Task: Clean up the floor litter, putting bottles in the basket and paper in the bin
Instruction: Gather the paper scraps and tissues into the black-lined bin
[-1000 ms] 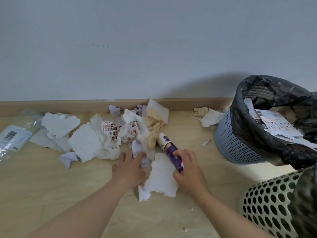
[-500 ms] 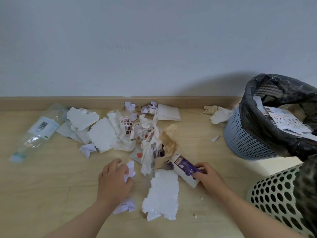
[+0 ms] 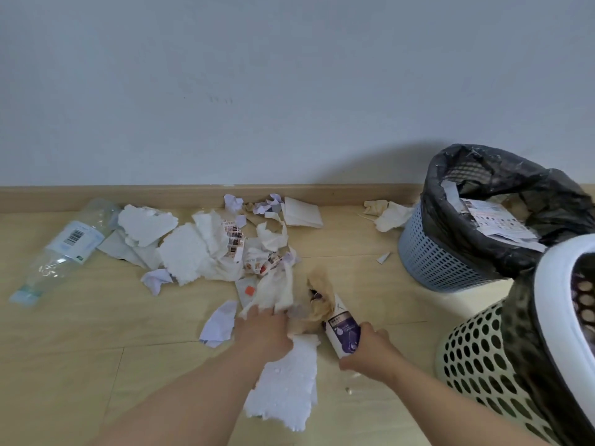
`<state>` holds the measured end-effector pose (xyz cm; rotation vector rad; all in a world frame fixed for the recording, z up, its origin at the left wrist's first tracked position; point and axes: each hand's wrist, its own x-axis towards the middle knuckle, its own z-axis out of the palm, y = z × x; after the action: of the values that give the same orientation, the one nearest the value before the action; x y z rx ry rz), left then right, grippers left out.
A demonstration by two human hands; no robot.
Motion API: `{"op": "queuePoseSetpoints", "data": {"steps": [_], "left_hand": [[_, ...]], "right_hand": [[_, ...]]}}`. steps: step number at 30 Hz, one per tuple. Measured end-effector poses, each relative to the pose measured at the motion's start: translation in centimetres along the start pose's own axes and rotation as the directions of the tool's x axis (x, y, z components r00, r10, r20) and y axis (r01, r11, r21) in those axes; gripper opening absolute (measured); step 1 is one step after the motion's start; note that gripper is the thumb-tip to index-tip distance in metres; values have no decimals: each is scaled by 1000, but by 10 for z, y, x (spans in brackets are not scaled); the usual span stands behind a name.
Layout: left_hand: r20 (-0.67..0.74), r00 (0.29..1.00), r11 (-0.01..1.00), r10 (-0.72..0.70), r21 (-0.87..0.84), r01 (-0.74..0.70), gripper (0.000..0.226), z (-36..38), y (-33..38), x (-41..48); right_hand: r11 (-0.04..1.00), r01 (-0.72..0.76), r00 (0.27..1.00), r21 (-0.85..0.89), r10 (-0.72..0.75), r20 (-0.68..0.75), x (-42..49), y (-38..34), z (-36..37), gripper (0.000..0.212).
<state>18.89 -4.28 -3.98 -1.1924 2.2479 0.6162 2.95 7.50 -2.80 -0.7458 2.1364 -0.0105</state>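
My right hand (image 3: 370, 352) grips the lower end of a white and purple bottle (image 3: 342, 328) just above the wooden floor. Brown crumpled paper (image 3: 320, 296) clings to the bottle's top. My left hand (image 3: 265, 333) is closed on white tissue paper (image 3: 277, 289) right beside it. A torn white sheet (image 3: 286, 387) lies under both wrists. More torn paper (image 3: 193, 252) is heaped toward the wall. A clear plastic bottle (image 3: 61, 249) lies at far left. The blue bin (image 3: 450, 255) with a black liner stands at right; the cream perforated basket (image 3: 476, 365) is at lower right.
A wooden skirting board (image 3: 128, 194) runs along the white wall behind the litter. Crumpled paper (image 3: 389, 214) lies against the skirting next to the bin, and a small scrap (image 3: 383, 257) sits before it. A purple-white scrap (image 3: 220, 323) lies left of my left hand.
My left hand moved right from the purple scrap onto the tissue paper. My right hand shifted slightly, still on the purple bottle. The view tilted so the basket's rim shows at right.
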Motion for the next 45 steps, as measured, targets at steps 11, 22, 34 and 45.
{"op": "queuePoseSetpoints", "data": {"steps": [11,22,34,45], "left_hand": [[-248,963,902,-108,-432,-10,19,-93,22,-26],[-308,917,37,-253,-951,-308,60,-181,98,-77],[-398,917,14,-8,-917,-398,17,-196,135,-105],[-555,813,276,174,-765,-581,18,-154,206,-133]], "right_hand": [[784,101,994,612,-51,-98,-45,-25,-67,39],[486,418,906,768,-289,-310,-121,-22,-126,29],[65,614,776,787,131,-617,-121,-2,-183,67],[241,562,583,791,563,-586,-124,77,-223,33]]}}
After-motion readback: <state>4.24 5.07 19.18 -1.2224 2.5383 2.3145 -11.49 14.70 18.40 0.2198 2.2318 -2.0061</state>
